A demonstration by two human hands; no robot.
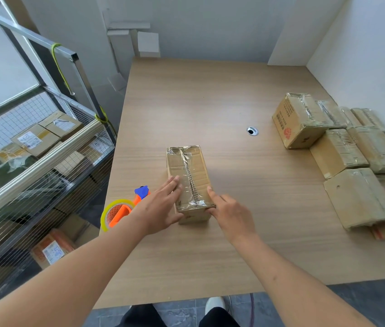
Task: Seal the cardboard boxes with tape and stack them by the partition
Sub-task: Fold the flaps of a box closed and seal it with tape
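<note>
The left hand lies flat and the right hand pinches the box; it looks light, stiff, with slippery tape, so hold both sides.

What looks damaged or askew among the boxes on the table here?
The nearest box in the stack by the partition looks crushed, its front corner gaping. The red-printed box sits angled against the tidier row. The tape on the box under both hands is wrinkled.
</note>
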